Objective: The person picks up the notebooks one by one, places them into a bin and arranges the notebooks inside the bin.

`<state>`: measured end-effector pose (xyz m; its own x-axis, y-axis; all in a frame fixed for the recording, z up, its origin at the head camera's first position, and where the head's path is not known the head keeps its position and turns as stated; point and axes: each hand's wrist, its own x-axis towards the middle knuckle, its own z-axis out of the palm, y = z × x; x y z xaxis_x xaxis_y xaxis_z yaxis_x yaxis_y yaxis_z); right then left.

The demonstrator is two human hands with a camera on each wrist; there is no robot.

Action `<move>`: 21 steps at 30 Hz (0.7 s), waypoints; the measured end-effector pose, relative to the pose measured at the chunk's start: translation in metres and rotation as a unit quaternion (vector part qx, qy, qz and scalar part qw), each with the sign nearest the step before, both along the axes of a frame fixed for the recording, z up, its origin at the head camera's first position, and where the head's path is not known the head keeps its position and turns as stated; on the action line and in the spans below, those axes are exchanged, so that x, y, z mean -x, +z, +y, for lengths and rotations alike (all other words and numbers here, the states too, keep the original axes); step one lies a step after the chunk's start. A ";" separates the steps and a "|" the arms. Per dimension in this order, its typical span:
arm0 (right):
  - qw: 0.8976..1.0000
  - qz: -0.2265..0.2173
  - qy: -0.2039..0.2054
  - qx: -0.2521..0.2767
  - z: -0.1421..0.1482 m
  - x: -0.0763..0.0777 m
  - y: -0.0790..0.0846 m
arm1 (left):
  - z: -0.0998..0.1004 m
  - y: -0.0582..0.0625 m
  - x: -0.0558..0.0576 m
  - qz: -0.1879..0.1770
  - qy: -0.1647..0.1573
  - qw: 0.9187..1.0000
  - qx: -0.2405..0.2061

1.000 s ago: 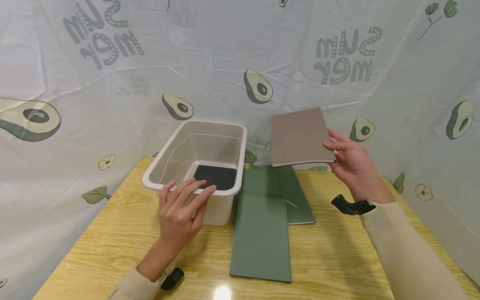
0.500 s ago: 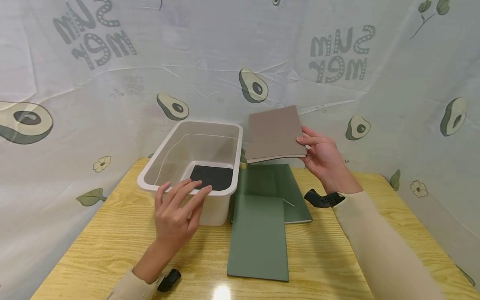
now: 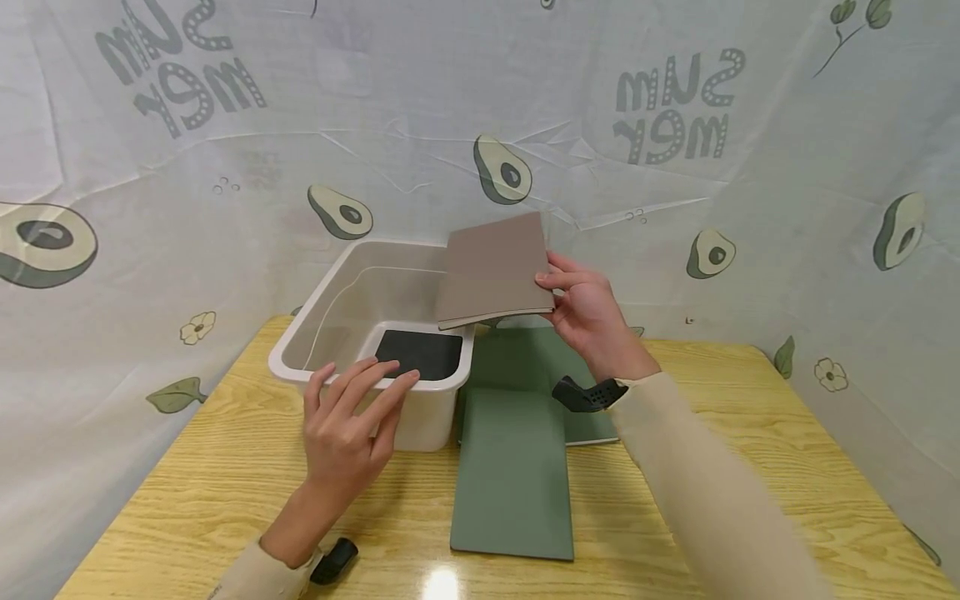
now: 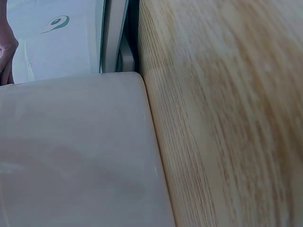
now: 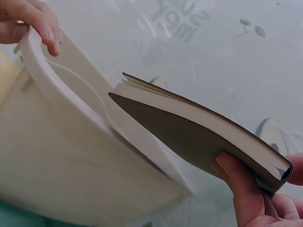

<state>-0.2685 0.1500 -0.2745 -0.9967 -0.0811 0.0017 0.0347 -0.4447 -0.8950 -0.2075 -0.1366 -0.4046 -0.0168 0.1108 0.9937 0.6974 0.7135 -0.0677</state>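
My right hand (image 3: 592, 317) holds a brown notebook (image 3: 495, 271) by its right edge, thumb on one cover and fingers on the other. The notebook is raised and tilted, overlapping the right rim of a white plastic bin (image 3: 465, 367) in the head view. Its pages (image 5: 203, 120) are slightly fanned at the far end in the right wrist view. My left hand (image 3: 348, 425) grips the bin's near rim, fingertips over the inside and thumb on the outer wall. A flat black rectangular item (image 3: 420, 354) lies on the bin's floor.
Right of the bin, a green notebook (image 3: 513, 475) lies on the wooden table (image 3: 675, 508), overlapping a larger darker green notebook (image 3: 585, 425) behind it. A white curtain (image 3: 405, 83) printed with avocados hangs around the table's back and sides.
The right hand has carried the brown notebook leftward, from above the green notebooks to the bin's right rim. The left hand stays at the rim. The head view has shifted slightly.
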 end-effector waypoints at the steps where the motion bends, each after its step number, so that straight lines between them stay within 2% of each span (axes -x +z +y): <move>1: 1.000 -0.002 0.002 0.003 -0.005 0.001 -0.001 | 0.000 0.000 0.000 -0.001 0.000 1.000 0.001; 21: 1.000 -0.020 0.004 0.003 -0.078 0.012 -0.012 | 0.000 0.001 -0.001 0.001 -0.002 1.000 0.000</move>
<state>-0.2804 0.0724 -0.2865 -0.9953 -0.0894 -0.0373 0.0739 -0.4505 -0.8897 -0.2063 -0.1365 -0.4033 -0.0146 0.1116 0.9936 0.7004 0.7104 -0.0695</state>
